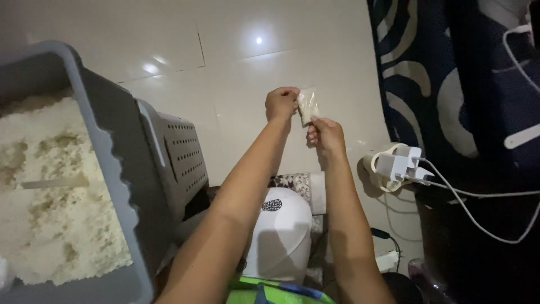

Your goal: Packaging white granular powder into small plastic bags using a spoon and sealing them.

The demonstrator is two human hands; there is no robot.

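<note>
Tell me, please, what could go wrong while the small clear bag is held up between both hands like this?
1. The small clear bag is pinched only at its edges by the left hand and right hand; a slip could drop or spill its pale contents.
2. Plugged-in white adapters and trailing cables sit just beside the right forearm; an elbow could snag them.
3. The grey tub of pale crumbly material sits close to the left arm and might be bumped.
</note>
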